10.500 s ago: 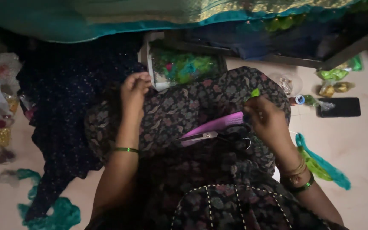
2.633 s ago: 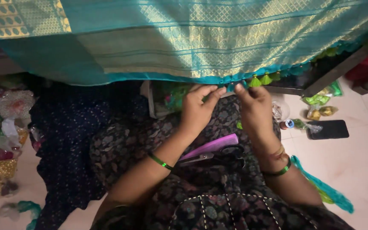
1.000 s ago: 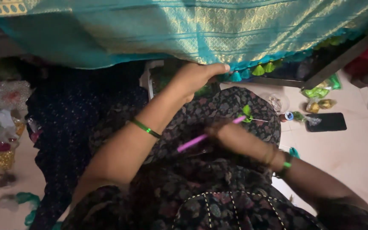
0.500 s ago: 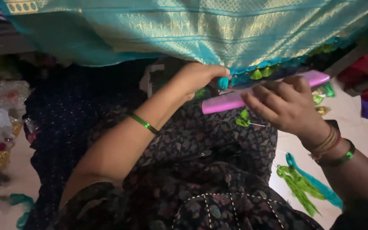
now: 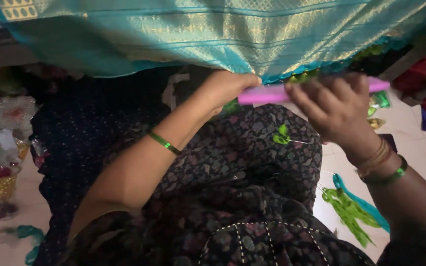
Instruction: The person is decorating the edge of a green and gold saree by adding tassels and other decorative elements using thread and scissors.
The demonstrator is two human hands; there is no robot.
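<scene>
One pink comb-like tool sits level just under the teal-and-gold cloth's edge, gripped by the right hand. Left hand pinches the cloth edge beside it. Green thread scraps lie on the floor.

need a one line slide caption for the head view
Left hand pinches the teal and gold fabric's edge while the right hand holds a pink tool against it.

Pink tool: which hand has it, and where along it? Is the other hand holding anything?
Right hand grips the pink tool mid-length; left hand pinches the teal fabric at its lower edge.
</scene>
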